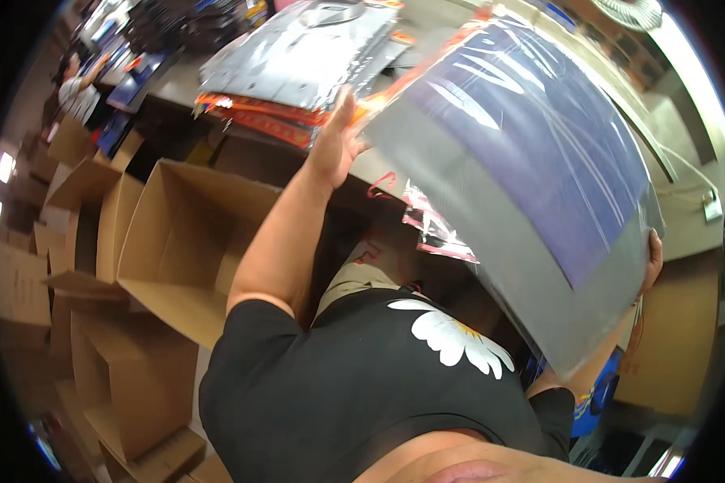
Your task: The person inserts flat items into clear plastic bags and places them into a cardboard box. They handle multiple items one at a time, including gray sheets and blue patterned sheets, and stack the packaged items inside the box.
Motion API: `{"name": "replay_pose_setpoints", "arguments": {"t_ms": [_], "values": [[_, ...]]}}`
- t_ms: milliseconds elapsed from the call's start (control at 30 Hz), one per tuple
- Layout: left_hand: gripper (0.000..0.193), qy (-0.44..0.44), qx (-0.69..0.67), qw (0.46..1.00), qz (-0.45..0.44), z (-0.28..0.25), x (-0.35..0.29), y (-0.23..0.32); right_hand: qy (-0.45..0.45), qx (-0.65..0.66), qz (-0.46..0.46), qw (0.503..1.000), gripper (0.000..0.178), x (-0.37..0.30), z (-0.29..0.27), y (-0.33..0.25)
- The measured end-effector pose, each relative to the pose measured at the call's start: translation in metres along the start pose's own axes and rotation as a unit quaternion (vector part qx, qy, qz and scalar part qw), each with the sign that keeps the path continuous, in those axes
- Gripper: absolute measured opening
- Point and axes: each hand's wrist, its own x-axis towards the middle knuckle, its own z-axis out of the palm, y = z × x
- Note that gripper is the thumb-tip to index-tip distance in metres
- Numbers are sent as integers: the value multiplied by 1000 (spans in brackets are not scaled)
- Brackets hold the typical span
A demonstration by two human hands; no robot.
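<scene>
A large flat plastic-wrapped package [491,185], dark grey with a purple panel and an orange edge strip, is held up tilted in front of my body. My left hand [338,145] is at its upper left edge, one finger pointing up and the others partly hidden at the edge. On the opposite edge, my right hand [652,262] grips the package, its fingers curled round the side. Beyond my left hand lies a stack of similar grey packages [290,60] with orange edges. A loose flap of clear film with pink print [435,225] hangs from the held package's lower edge.
An open cardboard box [193,233] stands left of my arm, with several more boxes [137,370] around it. The stack rests on a table [181,80]. Another person [79,88] works at the far left. A white fan [632,12] is at upper right.
</scene>
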Motion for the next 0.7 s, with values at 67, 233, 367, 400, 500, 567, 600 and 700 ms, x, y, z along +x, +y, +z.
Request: {"name": "replay_pose_setpoints", "arguments": {"t_ms": [67, 233, 367, 400, 500, 567, 600, 700], "values": [[85, -116, -150, 978, -88, -20, -6, 24, -68, 19, 58, 996, 28, 36, -11, -1], [49, -44, 93, 992, -72, -19, -62, 62, -271, 179, 161, 932, 37, 104, 35, 63], [37, 32, -112, 993, 25, -27, -88, 74, -423, 323, 235, 813, 47, 139, 97, 117], [35, 41, -126, 990, 54, -38, -85, 79, -454, 351, 255, 778, 49, 145, 112, 133], [29, 121, -94, 967, 205, -65, -56, 87, -524, 333, 273, 735, 57, 131, 184, 175], [30, 182, -101, 947, 245, -87, -22, 90, -555, 238, 249, 757, 84, 95, 248, 194], [32, 217, -107, 941, 237, -96, -4, 95, -546, 231, 255, 764, 87, 88, 276, 208], [30, 231, -58, 927, 289, -113, 32, 98, -504, 230, 284, 782, 81, 87, 312, 220]]}}
